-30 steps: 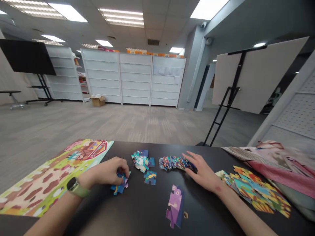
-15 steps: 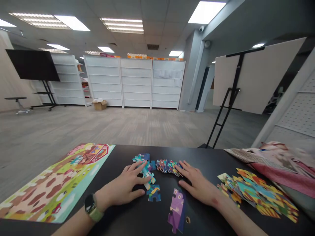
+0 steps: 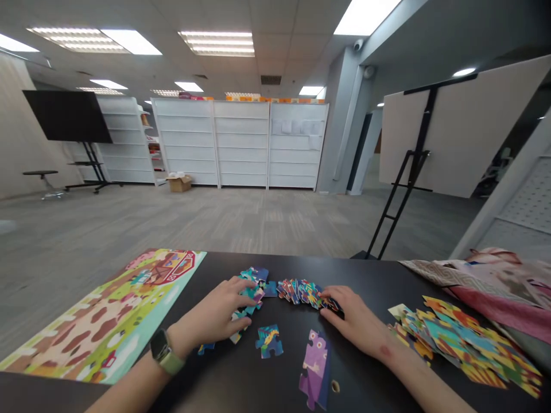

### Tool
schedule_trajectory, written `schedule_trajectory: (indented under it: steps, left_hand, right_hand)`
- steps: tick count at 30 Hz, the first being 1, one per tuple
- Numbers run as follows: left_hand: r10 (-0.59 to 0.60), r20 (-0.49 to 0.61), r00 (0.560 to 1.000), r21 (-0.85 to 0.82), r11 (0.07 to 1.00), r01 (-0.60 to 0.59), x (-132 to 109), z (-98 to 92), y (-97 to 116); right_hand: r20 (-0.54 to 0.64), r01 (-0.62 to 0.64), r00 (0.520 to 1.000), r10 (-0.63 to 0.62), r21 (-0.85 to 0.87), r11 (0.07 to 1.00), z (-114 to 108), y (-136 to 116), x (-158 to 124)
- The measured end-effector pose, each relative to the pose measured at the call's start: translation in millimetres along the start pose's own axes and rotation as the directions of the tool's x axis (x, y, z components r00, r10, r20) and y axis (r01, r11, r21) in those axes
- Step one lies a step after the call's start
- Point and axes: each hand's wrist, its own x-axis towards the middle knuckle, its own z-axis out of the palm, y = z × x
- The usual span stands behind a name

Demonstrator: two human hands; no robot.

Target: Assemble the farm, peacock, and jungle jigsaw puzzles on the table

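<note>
My left hand (image 3: 219,310) rests with its fingers apart on a heap of teal and blue puzzle pieces (image 3: 258,278), partly hiding it. A few pieces peek out below that palm. My right hand (image 3: 350,315) has its thumb and fingers curved around the right end of an overlapping row of colourful puzzle pieces (image 3: 299,291). Between the hands, closer to me, lies a single dark blue puzzle piece (image 3: 269,341) with a yellow-orange pattern. Purple puzzle pieces (image 3: 315,367) with a cartoon face lie to its right, overlapping.
On the left of the black table (image 3: 241,384) lies a farm picture sheet (image 3: 107,315). A pile of yellow and teal puzzle pieces (image 3: 465,344) sits on the right, by a bunched cloth (image 3: 495,287). A small brown ring-like bit (image 3: 335,386) is near the purple pieces.
My left hand has shifted left, drawing teal pieces away from the single blue piece. My right fingers have curled around the row's end, which now stretches further right. The view has turned slightly.
</note>
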Motion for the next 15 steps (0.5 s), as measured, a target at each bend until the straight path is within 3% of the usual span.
schedule_trajectory:
  steps: [4, 10, 15]
  left_hand:
    - [0.031, 0.047, 0.998, -0.002, 1.000, -0.031, -2, -4.5, -4]
    - [-0.063, 0.030, 0.998, 0.059, 0.996, 0.061, -5, -17.5, -15]
    - [-0.254, -0.130, 0.958, 0.092, 0.959, 0.267, 3, 3.1, -7]
  right_hand:
    - [0.013, 0.008, 1.000, -0.008, 0.000, 1.000, -1, 1, -1]
    - [0.008, 0.009, 1.000, -0.009, -0.005, 1.000, -2, 0, 0]
    - [-0.053, 0.080, 0.995, -0.083, -0.041, 0.996, -5, -13, -3]
